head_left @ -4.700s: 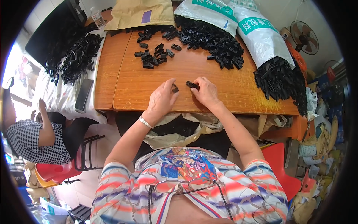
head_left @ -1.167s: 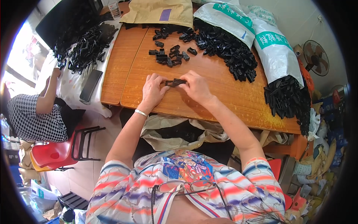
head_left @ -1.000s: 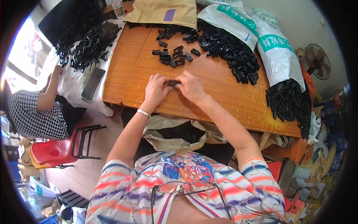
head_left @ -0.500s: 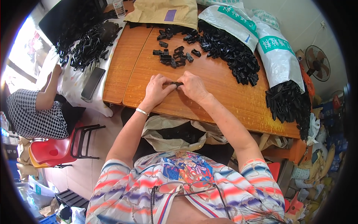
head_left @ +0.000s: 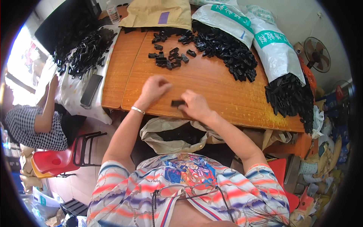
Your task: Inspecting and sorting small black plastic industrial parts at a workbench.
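Observation:
My right hand (head_left: 194,106) pinches a small black plastic part (head_left: 177,103) between thumb and fingers, just above the near edge of the wooden table. Beyond it to the left, my left hand (head_left: 155,90) hovers over the tabletop, its fingers loosely bent and apart from the thumb, with nothing visible in them. Several similar black parts (head_left: 166,60) lie loose on the table past my left hand. Below the table edge, an open cloth-like sack (head_left: 151,142) sits at my lap with dark contents inside.
A large heap of black parts (head_left: 227,56) spills from a white-and-green sack (head_left: 227,22); another sack (head_left: 276,53) spills longer pieces at the right. A tan sack (head_left: 155,15) lies at the back. To the left, a person (head_left: 36,125) sits beside a cloth-covered table with a phone (head_left: 91,90).
My hands, together on the black part before, have parted. The left has let go and moved up and left; the right has drawn the part down toward the table edge.

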Tool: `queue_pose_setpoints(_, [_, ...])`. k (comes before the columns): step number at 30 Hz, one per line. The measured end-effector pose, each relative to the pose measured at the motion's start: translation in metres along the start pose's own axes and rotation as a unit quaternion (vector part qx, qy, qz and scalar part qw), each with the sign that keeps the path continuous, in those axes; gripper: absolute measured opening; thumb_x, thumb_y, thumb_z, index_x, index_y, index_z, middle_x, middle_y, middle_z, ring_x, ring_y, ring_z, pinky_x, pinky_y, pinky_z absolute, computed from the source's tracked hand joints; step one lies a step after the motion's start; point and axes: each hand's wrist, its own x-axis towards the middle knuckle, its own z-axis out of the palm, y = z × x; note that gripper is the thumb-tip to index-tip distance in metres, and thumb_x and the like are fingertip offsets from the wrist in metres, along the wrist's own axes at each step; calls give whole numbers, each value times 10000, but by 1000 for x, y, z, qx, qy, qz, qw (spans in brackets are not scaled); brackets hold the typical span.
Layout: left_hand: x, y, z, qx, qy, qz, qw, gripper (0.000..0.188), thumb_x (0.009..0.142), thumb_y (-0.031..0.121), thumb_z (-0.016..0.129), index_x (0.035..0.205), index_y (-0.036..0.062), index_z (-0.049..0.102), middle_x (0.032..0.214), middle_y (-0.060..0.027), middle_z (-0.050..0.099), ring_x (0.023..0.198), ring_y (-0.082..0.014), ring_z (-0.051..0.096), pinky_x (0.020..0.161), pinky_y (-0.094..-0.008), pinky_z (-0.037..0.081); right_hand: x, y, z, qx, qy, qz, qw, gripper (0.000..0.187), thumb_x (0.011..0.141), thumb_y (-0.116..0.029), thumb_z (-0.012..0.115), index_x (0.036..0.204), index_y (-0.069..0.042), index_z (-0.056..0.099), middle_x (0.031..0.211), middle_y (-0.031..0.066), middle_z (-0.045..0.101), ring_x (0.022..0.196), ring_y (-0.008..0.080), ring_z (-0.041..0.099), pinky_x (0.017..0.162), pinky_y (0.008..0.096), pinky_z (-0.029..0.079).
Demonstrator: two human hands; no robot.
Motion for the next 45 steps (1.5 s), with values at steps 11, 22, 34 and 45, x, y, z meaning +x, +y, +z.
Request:
queue_pose_setpoints(11, [79,-20,-10,195,200,29,960,344,799,177,718,1118,102,616,1140,-109,571,1064,-297,553,897,-399,474,-70,5,-22,10,14,-9,1000,199,778,-236,713,891,-89,641,872,112,601,810,325,623,670,408,515])
queue_pose_setpoints(22, [11,14,17,63,174,149,971,249,734,64,718,973,62,649,929,-104,591,861,-266,580,773,-360,482,-26,154,-99,-229,195,296,907,319,804,-170,732,1095,-74,643,1062,144,589,944,337,626,792,424,518])
queue_pose_setpoints(34, [-26,19,35,96,103,160,977,353,697,89,764,1027,62,641,963,-113,587,943,-335,527,833,-407,463,-25,106,-73,109,110,268,951,178,854,-93,672,1003,3,683,886,139,689,615,187,678,613,325,537])
queue_pose_setpoints(45, [-27,19,36,148,100,147,973,270,700,80,763,953,63,670,900,-97,573,908,-307,529,797,-394,468,-29,76,-59,-43,94,95,990,221,750,-8,720,959,4,651,888,140,604,793,311,608,722,383,494])
